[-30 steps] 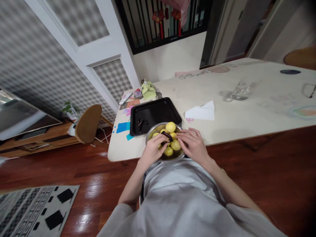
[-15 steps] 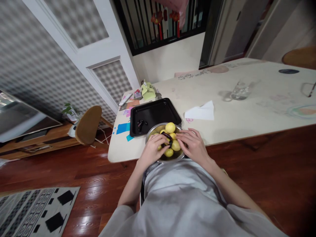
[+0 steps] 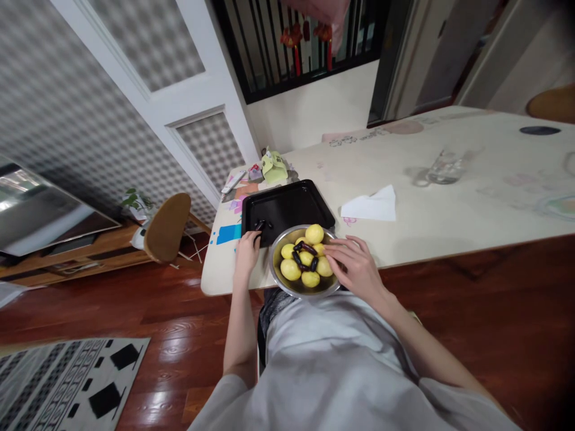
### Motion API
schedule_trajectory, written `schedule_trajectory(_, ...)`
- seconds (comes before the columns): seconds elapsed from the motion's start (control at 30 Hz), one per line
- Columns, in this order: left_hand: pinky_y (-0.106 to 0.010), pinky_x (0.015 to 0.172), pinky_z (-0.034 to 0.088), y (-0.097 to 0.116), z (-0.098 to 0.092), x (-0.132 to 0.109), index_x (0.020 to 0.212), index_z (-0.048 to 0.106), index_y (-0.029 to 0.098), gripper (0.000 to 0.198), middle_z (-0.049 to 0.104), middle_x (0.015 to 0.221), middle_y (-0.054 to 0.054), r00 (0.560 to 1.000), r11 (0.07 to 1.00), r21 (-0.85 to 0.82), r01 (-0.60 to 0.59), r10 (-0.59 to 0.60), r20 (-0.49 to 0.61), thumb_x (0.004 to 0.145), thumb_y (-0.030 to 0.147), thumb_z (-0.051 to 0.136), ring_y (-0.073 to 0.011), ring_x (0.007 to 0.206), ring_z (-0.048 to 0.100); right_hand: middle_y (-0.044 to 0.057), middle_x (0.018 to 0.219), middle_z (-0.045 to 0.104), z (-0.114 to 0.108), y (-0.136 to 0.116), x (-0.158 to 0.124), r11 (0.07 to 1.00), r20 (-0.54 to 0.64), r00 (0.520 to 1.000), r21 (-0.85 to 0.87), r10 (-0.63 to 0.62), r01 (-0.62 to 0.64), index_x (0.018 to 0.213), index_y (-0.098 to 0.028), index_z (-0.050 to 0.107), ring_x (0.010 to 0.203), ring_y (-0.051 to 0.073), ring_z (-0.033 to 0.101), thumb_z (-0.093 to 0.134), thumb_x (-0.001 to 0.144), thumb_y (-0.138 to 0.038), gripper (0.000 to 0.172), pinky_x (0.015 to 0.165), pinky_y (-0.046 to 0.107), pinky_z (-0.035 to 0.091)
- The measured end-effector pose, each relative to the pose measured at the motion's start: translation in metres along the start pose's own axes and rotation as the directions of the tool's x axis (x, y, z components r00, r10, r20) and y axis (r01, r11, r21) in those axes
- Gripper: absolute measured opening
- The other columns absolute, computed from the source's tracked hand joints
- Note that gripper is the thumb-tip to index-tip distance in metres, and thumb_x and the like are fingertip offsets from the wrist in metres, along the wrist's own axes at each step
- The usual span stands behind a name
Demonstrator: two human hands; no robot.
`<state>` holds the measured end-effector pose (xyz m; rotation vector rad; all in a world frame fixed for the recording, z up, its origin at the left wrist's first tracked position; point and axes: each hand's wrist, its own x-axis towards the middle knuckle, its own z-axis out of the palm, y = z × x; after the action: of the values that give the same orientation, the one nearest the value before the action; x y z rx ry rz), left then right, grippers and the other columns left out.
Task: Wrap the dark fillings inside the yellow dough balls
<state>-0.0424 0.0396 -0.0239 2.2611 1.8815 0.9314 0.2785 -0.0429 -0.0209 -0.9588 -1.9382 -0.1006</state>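
A steel bowl (image 3: 275, 276) at the table's front edge holds several yellow lemons (image 3: 290, 269). Glossy, long dark-purple pieces (image 3: 308, 248) that look like finger grapes lie on top of the lemons in a rough ring. Left of the bowl, my left hand (image 3: 247, 250) is over the near left corner of a black tray (image 3: 291, 206). Its fingers are slightly apart beside a few more dark pieces (image 3: 260, 225) lying in the tray. My right hand (image 3: 354, 263) rests at the bowl's right side, fingers spread, their tips by the lemons and rim.
White folded paper (image 3: 371, 205) and a clear glass (image 3: 445, 167) are on the table (image 3: 458, 221) to the right. Behind the tray are a yellow-green paper item (image 3: 274, 166) and a white remote (image 3: 233, 181). A wooden chair (image 3: 168, 227) is at the left.
My left hand has left the bowl and moved left to the tray's corner, uncovering the dark pieces on the lemons. My right hand stays at the bowl. The view has shifted slightly.
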Motion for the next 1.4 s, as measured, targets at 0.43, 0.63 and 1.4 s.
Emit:
schedule_trajectory(0.43,-0.046,0.102,0.048,0.008,-0.002,0.001,0.105,0.075,0.020,0.020,0.074,0.115,-0.012,0.999,0.996,0.079,0.041,-0.040,-0.006,0.103,0.022,0.056,-0.0284,0.111,0.068,0.004,0.113,0.083,0.000,0.001,-0.002,1.000,0.008,1.000,-0.002,-0.003,0.003,0.114,-0.025,0.075,0.112,0.027,0.073,0.060,0.100,-0.013,0.024,0.107,0.053,0.048)
schedule_trajectory(0.63,-0.037,0.105,0.051,0.048,-0.020,-0.006,0.107,0.069,0.022,0.029,0.068,0.116,-0.009,0.983,0.957,-0.222,-0.185,0.179,-0.048,0.106,0.014,0.041,-0.0222,0.115,0.066,0.004,0.110,0.083,-0.001,0.000,0.000,1.000,-0.001,1.000,0.001,-0.008,0.008,0.111,-0.025,0.075,0.111,0.027,0.074,0.059,0.100,-0.013,0.023,0.106,0.052,0.049)
schedule_trajectory(1.4,-0.045,0.102,0.047,0.104,-0.022,-0.037,0.104,0.069,0.023,0.014,0.073,0.135,-0.007,0.879,0.896,-0.141,-0.422,0.442,0.178,0.104,0.015,0.057,-0.0254,0.124,0.067,0.004,0.110,0.083,-0.001,-0.001,0.000,1.000,-0.007,1.000,0.000,-0.019,0.019,0.112,-0.023,0.075,0.110,0.026,0.074,0.059,0.100,-0.012,0.022,0.107,0.051,0.048)
